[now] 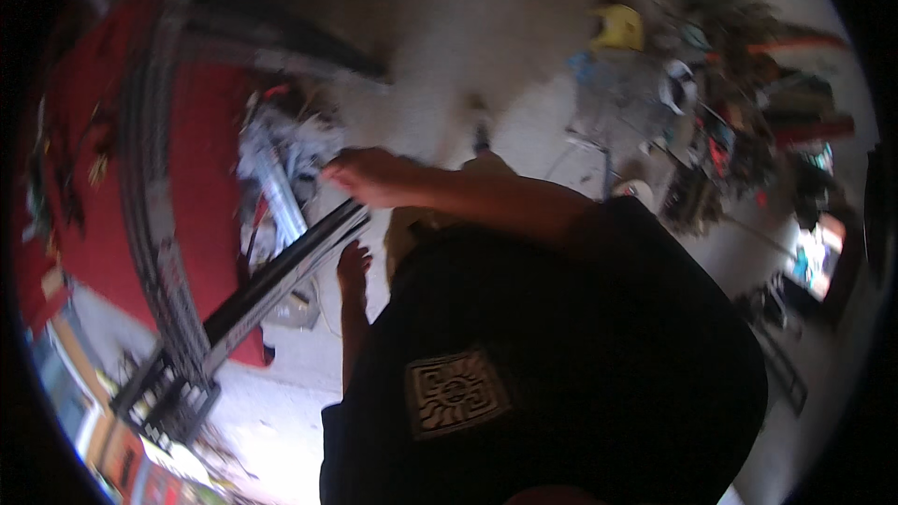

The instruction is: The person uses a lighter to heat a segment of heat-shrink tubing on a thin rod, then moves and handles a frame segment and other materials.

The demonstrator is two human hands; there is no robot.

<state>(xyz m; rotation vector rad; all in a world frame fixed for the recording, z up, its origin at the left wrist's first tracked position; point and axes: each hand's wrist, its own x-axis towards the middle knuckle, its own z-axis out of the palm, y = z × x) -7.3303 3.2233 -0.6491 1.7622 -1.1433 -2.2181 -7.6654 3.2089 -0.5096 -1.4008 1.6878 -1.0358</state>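
With 12 o'clock at the top of the view, your dark shirt (580, 365) fills the foreground at 5 o'clock. Your left hand (354, 268), at 8 o'clock, has its blurred fingers slightly apart with nothing visible between them; your right hand (374, 178), at 10 o'clock, has its fingers bunched, and you cannot tell whether they close on anything. Between the hands lies the free end of the metal beam (281, 279); contact is unclear. The beam runs toward 8 o'clock to a corner joint (182, 383), probably serving as a foot that steadies the upright post (150, 187) at 9 o'clock. A top bar (271, 54) juts inward from the post toward 11 o'clock, its tip an edge for your right arm to respect. Beyond, red cloth (210, 196) and a clear plastic bundle (276, 182) bound the left; pale floor (468, 19) offers room at 12 o'clock, before the clutter (720, 131) at 2 o'clock.
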